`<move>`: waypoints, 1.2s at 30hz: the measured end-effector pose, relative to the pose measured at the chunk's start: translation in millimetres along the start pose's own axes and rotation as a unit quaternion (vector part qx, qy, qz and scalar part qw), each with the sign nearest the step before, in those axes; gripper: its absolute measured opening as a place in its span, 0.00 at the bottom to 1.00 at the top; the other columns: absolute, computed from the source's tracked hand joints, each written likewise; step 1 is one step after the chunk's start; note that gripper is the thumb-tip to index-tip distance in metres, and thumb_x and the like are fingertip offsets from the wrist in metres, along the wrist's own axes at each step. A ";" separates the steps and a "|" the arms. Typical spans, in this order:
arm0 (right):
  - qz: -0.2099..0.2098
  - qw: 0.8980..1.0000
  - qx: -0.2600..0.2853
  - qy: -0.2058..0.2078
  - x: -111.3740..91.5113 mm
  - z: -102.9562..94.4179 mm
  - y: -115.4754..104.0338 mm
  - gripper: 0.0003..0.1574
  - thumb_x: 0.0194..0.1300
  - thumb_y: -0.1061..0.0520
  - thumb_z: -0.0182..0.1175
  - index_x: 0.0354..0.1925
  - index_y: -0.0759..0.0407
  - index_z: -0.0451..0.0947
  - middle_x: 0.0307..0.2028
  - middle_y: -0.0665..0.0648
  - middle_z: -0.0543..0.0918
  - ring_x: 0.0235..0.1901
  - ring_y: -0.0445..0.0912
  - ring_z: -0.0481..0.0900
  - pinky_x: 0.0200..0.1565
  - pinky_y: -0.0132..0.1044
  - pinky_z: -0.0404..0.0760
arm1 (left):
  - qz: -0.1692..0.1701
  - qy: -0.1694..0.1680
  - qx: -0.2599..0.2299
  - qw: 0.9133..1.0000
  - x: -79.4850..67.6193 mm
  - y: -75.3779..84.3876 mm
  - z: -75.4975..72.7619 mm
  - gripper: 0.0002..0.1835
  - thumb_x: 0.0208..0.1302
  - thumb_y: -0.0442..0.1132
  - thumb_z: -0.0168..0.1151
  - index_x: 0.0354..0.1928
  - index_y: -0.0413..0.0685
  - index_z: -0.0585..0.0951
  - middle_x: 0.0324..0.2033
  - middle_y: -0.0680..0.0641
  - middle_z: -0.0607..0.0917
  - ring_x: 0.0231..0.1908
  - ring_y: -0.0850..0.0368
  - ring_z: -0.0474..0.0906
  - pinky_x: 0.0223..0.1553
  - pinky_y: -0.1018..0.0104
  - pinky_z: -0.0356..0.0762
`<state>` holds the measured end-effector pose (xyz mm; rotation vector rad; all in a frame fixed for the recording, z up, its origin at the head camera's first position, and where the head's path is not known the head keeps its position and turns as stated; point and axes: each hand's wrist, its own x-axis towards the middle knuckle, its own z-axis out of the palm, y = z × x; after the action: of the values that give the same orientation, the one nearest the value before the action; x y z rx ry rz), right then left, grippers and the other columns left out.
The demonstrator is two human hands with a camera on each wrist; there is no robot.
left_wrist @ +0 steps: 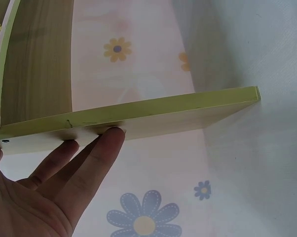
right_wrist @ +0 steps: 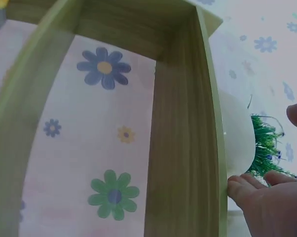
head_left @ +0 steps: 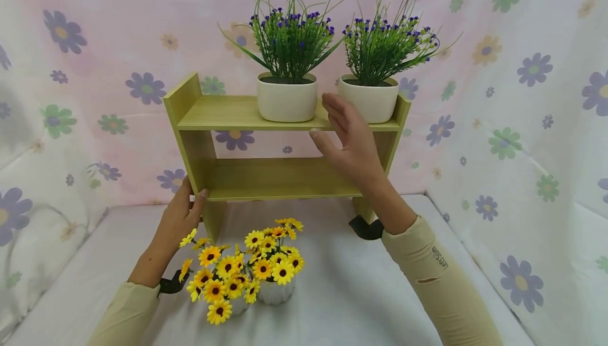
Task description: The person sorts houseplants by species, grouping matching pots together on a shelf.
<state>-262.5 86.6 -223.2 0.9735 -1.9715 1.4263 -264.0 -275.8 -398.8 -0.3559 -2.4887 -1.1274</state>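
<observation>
Gripping the shelf (head_left: pixel 233 111) by its left side, the left hand (head_left: pixel 179 219) has its thumb at the front edge, about level with the lower board, and its fingers against the outer face. From my seat I see the right hand (head_left: pixel 353 148) open out at the front edge of the top board, fingers extended, thumb spread apart from them; I cannot tell whether its fingertips touch a pot. To their left stands one white pot (head_left: pixel 287 101); toward the board's right end stands a second white pot (head_left: pixel 370 106). Both hold grassy, purple-flowered plants (head_left: pixel 290 45). Before the shelf's left half, I see yellow flowers (head_left: pixel 227 267) in grey pots (head_left: pixel 277 292) on the table (head_left: pixel 342 282).
</observation>
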 end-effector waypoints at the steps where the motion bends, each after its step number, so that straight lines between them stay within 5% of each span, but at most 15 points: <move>1: -0.007 1.000 0.011 0.004 -5.8 -0.3 -4.0 0.37 0.65 0.68 0.62 0.69 0.71 0.61 0.68 0.66 0.68 0.71 0.53 0.65 0.70 0.47 0.66 | -0.001 -0.001 -0.001 1.000 -0.1 0.1 0.1 0.37 0.79 0.50 0.44 0.80 0.68 0.37 0.73 0.33 0.59 0.57 0.21 0.72 0.28 0.44 0.86; 5: -0.044 0.997 0.060 0.007 -31.8 0.7 3.2 0.30 0.62 0.74 0.60 0.62 0.76 0.64 0.61 0.70 0.71 0.67 0.58 0.69 0.68 0.52 0.68 | -0.003 -0.002 -0.002 1.000 0.0 -0.8 0.4 0.37 0.79 0.51 0.44 0.80 0.67 0.37 0.73 0.33 0.59 0.56 0.21 0.73 0.28 0.44 0.86; 9: -0.066 0.991 0.114 -0.025 -60.4 5.7 41.5 0.26 0.61 0.74 0.60 0.58 0.72 0.68 0.57 0.66 0.74 0.62 0.60 0.73 0.67 0.49 0.71 | 0.000 0.000 0.001 1.000 0.8 -1.6 0.3 0.37 0.79 0.50 0.44 0.80 0.67 0.37 0.73 0.33 0.60 0.56 0.22 0.73 0.28 0.45 0.86; 17: 0.017 0.984 0.105 -0.141 -112.6 24.7 82.7 0.22 0.63 0.73 0.62 0.55 0.64 0.73 0.51 0.61 0.79 0.52 0.56 0.79 0.59 0.44 0.79 | -0.007 -0.001 0.005 1.000 -1.2 -0.8 0.7 0.37 0.79 0.52 0.44 0.80 0.68 0.37 0.73 0.33 0.59 0.56 0.21 0.73 0.28 0.45 0.86; 22: 0.048 0.955 0.135 -0.259 -132.2 37.6 105.1 0.15 0.65 0.69 0.64 0.50 0.65 0.76 0.46 0.63 0.81 0.47 0.55 0.82 0.53 0.43 0.83 | -0.011 -0.002 0.004 1.000 -1.1 0.4 0.3 0.37 0.79 0.53 0.43 0.80 0.68 0.37 0.73 0.33 0.59 0.55 0.22 0.74 0.29 0.44 0.86; 26: 0.095 0.927 0.103 -0.349 -140.4 44.2 116.5 0.12 0.66 0.62 0.65 0.48 0.57 0.79 0.46 0.53 0.83 0.47 0.45 0.84 0.52 0.39 0.84 | -0.015 -0.005 0.000 1.000 -1.2 0.9 0.7 0.37 0.79 0.53 0.43 0.80 0.67 0.37 0.72 0.32 0.60 0.55 0.23 0.75 0.30 0.44 0.86; 32: 0.138 0.878 0.036 -0.457 -152.1 55.5 124.5 0.34 0.61 0.51 0.70 0.65 0.50 0.72 0.60 0.45 0.78 0.59 0.39 0.77 0.61 0.39 0.78 | -0.010 -0.006 0.000 1.000 -0.2 0.8 0.7 0.37 0.79 0.52 0.43 0.80 0.65 0.38 0.71 0.31 0.61 0.54 0.23 0.76 0.30 0.45 0.86; 36: 0.149 0.860 0.053 -0.484 -166.0 73.9 129.9 0.51 0.56 0.44 0.75 0.73 0.39 0.61 0.67 0.38 0.69 0.66 0.36 0.67 0.67 0.36 0.69 | -0.012 -0.004 -0.002 1.000 -0.6 -0.1 0.1 0.37 0.79 0.52 0.43 0.80 0.65 0.38 0.72 0.33 0.61 0.55 0.23 0.75 0.30 0.45 0.86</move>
<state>-263.9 82.7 -446.5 1.7341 -2.8694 1.3166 -263.6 -275.8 -399.2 -0.3319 -2.5045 -1.1426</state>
